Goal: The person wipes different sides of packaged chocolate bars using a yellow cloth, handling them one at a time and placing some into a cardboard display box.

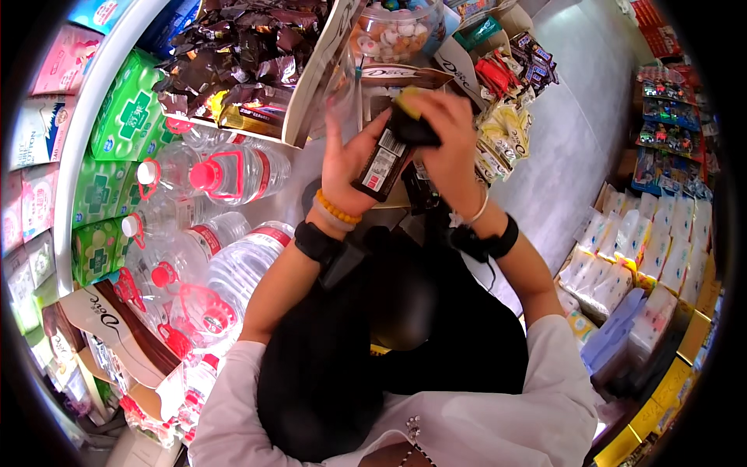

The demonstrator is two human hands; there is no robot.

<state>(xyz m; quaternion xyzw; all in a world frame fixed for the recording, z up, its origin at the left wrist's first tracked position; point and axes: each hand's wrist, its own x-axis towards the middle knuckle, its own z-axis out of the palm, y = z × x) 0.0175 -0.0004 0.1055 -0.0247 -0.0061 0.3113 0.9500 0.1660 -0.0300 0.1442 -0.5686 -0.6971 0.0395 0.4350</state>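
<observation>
In my left hand (350,163) rests a dark rectangular packet (383,163) with a white label and a barcode, tilted across the palm. My right hand (446,128) holds a black cloth-like item (415,125) with a yellow-green part against the packet's upper end; blur hides its exact kind. Beneath the hands is an open Dove display box (402,73), its inside partly covered by them. Dark wrapped packets (421,187) lie just below my right hand. A clear plastic tub (397,32) of small round sweets stands beyond the box.
Dark wrapped sweets (245,52) fill a carton at upper left. Large water bottles (233,175) crowd the left, beside shelved green packs (131,111). Pale wrapped bars (505,134) lie right of my hands. Tissue packs (648,233) line the right; grey floor (560,117) shows between.
</observation>
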